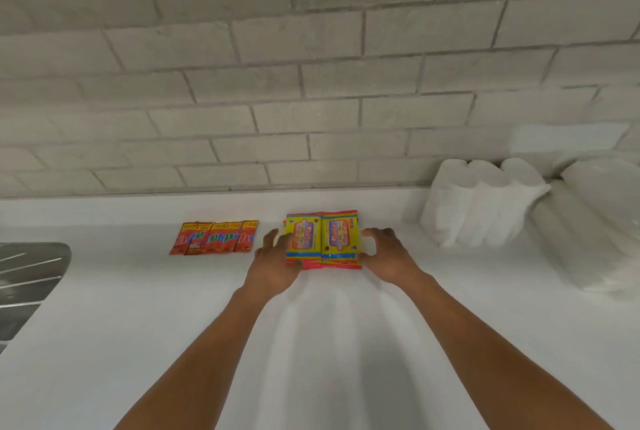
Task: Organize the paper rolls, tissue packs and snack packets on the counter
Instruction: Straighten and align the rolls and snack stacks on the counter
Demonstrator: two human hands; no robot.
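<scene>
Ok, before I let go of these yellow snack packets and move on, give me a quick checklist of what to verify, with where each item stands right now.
1. Yellow snack packets side by side and flat on the counter: ok.
2. Their edges flush: not ok, pink edges stick out at the bottom.
3. Left hand and right hand flanking the packets: ok, though firm contact on the right cannot be told.
4. Red snack packets in their own row, apart from the yellow ones: ok.
5. Paper rolls grouped against the wall: ok.
6. Tissue packs sorted: cannot tell, too washed out.
</scene>
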